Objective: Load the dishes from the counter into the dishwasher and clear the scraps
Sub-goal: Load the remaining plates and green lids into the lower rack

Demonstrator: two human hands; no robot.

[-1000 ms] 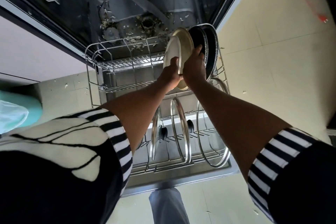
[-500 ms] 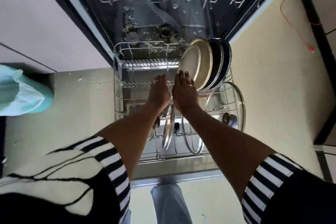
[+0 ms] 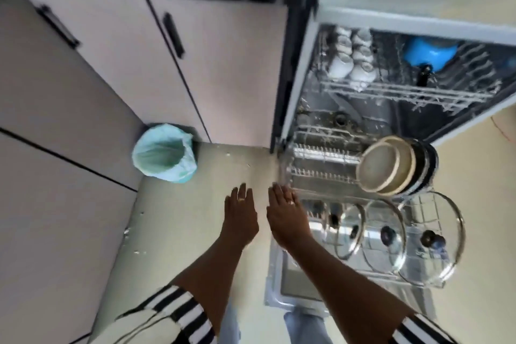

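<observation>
Sleeves [image 3: 181, 313]: black-and-white stripes. Bin liner [image 3: 164, 153]: pale mint green. Cupboard doors [image 3: 223, 64]: dusty pink, with black handles [image 3: 173, 35]. Floor [image 3: 195, 218]: cream. Front plates [image 3: 382, 167]: cream, tan rims. Rear plates [image 3: 428, 165]: black. Bowl [image 3: 430, 53] in upper rack [image 3: 391, 92]: bright blue. Cups [image 3: 349, 56]: white. Lids [image 3: 382, 215]: clear glass, silver rims, black knobs [image 3: 388, 235].

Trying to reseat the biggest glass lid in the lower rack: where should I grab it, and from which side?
Probably by its black knob, coming from above on the side facing you. The lid stands on edge in the rack with the knob turned towards you, and the middle lid crowds its left. The thin glass rim would give a poorer grip.
</observation>
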